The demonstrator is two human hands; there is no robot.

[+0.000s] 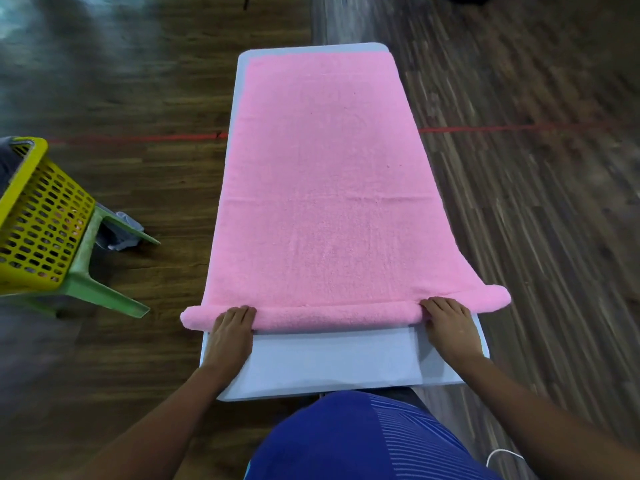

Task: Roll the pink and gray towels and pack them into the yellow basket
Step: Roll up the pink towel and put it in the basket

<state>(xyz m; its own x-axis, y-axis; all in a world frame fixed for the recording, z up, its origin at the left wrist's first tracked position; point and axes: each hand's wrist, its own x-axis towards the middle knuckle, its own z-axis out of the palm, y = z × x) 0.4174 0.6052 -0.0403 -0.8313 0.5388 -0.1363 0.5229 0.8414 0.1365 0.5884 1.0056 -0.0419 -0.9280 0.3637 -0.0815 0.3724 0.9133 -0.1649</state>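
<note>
A pink towel [325, 188] lies flat along a narrow white table [332, 362], its near end turned into a thin roll [336, 315] that overhangs both table sides. My left hand [232, 327] rests on the roll's left part, fingers curled over it. My right hand [450, 323] does the same on the right part. The yellow basket [38, 216] stands at the far left on a green stool, with something gray showing at its top edge. No separate gray towel is plainly visible.
The green plastic stool [100, 282] under the basket stands on a dark wood floor. A crumpled gray plastic bag [121, 230] lies beneath it. A red line [138, 137] crosses the floor. My blue-clad torso [360, 441] is at the table's near end.
</note>
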